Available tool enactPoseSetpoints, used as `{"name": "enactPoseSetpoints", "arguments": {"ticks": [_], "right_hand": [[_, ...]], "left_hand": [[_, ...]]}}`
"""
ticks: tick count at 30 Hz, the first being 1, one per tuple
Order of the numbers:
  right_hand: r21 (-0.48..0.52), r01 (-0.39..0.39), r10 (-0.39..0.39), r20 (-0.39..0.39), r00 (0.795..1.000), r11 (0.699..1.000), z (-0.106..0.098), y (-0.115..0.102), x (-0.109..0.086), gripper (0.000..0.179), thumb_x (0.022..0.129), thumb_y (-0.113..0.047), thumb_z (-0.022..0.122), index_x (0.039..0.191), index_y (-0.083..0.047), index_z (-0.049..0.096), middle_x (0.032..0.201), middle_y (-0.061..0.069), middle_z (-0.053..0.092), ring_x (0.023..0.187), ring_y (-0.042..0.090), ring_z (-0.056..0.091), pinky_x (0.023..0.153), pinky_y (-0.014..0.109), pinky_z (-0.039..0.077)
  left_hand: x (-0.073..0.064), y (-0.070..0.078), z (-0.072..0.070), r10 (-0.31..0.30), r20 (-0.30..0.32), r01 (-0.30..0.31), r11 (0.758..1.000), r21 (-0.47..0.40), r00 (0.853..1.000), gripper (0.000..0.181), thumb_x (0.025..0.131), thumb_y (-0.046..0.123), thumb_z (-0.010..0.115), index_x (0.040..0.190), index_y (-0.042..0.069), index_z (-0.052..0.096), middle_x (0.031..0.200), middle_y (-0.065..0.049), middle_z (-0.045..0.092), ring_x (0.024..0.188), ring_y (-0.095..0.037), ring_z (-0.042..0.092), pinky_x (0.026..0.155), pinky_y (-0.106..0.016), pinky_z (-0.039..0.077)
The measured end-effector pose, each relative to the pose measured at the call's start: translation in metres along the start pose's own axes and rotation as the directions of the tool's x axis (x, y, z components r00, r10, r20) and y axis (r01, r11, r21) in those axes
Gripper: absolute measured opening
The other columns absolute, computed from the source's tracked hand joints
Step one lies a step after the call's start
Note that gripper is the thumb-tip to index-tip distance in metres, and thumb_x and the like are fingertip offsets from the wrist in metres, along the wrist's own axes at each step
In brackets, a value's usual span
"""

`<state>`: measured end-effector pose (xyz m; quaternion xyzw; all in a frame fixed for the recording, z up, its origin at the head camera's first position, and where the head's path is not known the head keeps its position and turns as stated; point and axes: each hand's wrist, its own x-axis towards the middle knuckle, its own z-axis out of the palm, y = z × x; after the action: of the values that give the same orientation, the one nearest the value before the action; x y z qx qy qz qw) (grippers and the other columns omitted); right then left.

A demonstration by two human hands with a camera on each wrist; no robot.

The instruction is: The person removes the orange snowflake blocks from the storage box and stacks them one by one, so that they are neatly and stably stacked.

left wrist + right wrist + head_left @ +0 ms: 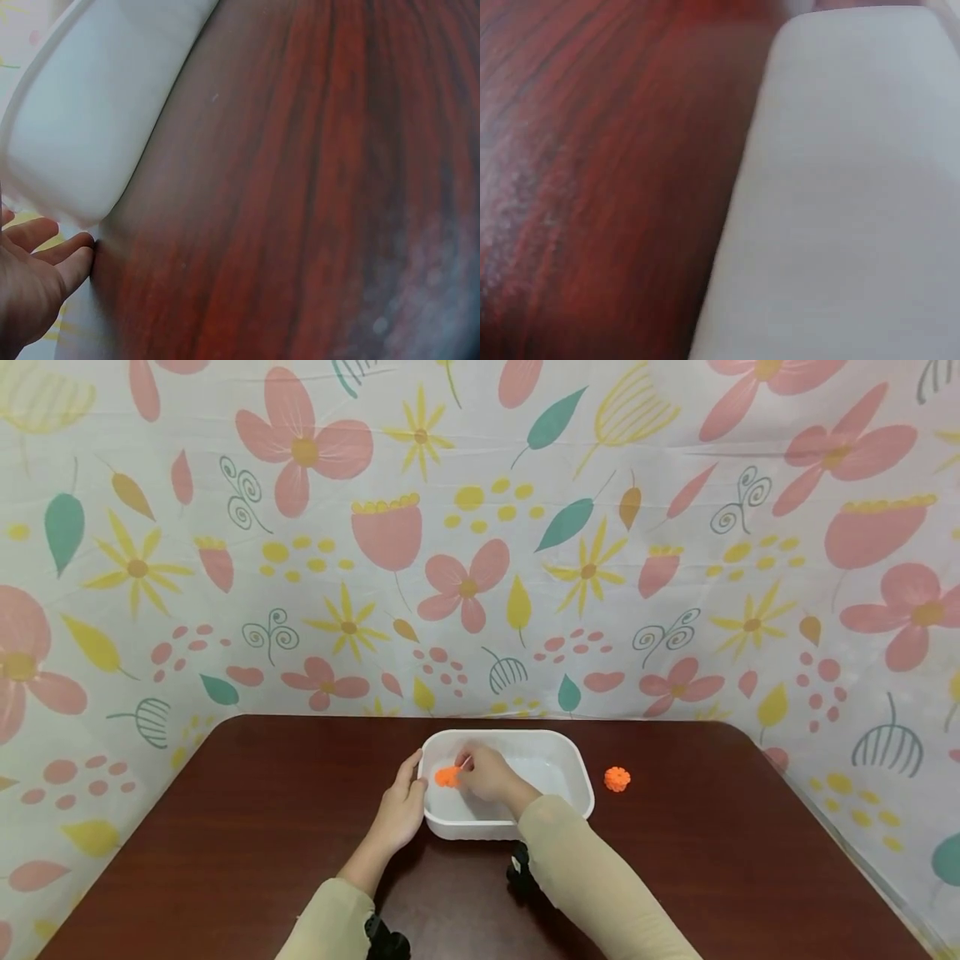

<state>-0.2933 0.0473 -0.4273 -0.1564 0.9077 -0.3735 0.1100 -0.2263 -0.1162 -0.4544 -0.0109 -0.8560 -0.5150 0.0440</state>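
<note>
A white plastic basin point(510, 832) stands on the dark wooden table. My left hand point(401, 810) is at its left end, with fingers and thumb touching the outer wall near the rim. In the left wrist view the fingers of that hand point(34, 281) are extended beside the basin's corner point(97, 120). My right hand point(487, 775) reaches over the near rim into the basin, its bent fingers at a bumpy orange piece point(447, 777), which they seem to pinch; the fingertips are partly hidden. The right wrist view shows the basin's outer wall point(855, 195) and no hand.
A round, knobbly orange piece point(617, 779) lies on the table point(675, 852) to the right of the basin. Behind the table hangs a white cloth point(480, 610) printed with flowers and leaves. Black wrist cameras hang below both sleeves.
</note>
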Motion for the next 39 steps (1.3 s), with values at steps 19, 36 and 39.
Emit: {"name": "enactPoseSetpoints", "arguments": {"ticks": [19,36,39], "right_hand": [[0.190,0.005,0.005,-0.051,0.999,0.982,-0.045,0.009,-0.018,0.013,0.091,-0.013,0.059,0.103,-0.008,0.060,0.087,0.008,0.063,0.072,0.016,0.065,0.064,0.030,0.054],[0.337,-0.010,0.056,-0.127,0.990,0.941,-0.071,0.028,-0.035,0.019,0.090,-0.011,0.061,0.108,-0.004,0.060,0.088,0.010,0.064,0.075,0.016,0.066,0.069,0.032,0.056],[0.353,-0.008,0.063,-0.145,0.987,0.936,-0.074,0.034,-0.038,0.021,0.089,-0.010,0.062,0.109,-0.004,0.060,0.089,0.010,0.064,0.076,0.016,0.066,0.070,0.033,0.056]], "left_hand": [[-0.002,-0.002,0.004,-0.043,0.010,0.043,0.999,-0.020,0.999,0.050,0.101,0.028,0.032,0.150,0.023,0.026,0.146,-0.017,0.042,0.131,-0.037,0.041,0.106,-0.056,0.032],[-0.002,0.001,0.002,-0.034,0.012,0.035,0.999,-0.016,0.999,0.050,0.101,0.029,0.033,0.150,0.023,0.025,0.146,-0.018,0.041,0.131,-0.037,0.041,0.106,-0.055,0.032],[-0.002,0.000,0.003,-0.031,0.016,0.031,0.999,-0.016,0.999,0.050,0.101,0.028,0.033,0.150,0.022,0.025,0.146,-0.018,0.041,0.131,-0.037,0.042,0.106,-0.055,0.033]]}}
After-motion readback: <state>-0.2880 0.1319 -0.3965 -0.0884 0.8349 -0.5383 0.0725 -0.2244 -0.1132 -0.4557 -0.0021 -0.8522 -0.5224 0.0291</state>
